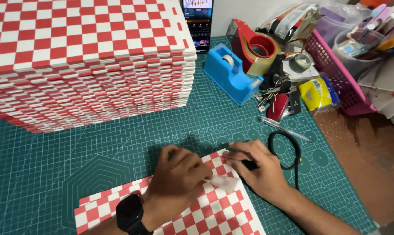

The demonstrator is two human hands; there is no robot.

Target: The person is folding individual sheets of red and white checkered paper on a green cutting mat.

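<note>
A red-and-white checkered board (210, 213) lies flat on the green cutting mat (118, 148) near the front edge. My left hand (179, 178), with a black watch on its wrist, rests on the board and pinches a small white piece (225, 182) between its fingers. My right hand (255, 167) presses down at the board's far right corner, its fingers touching the same white piece and covering something dark beneath them. A black cord loop (286, 150) lies just right of that hand.
A tall stack of checkered boards (88, 61) fills the back left. A blue tape dispenser (229, 74), red tape dispenser (253, 48), keys (271, 93), pen (286, 129), phone (198, 21) and pink basket (340, 74) crowd the back right.
</note>
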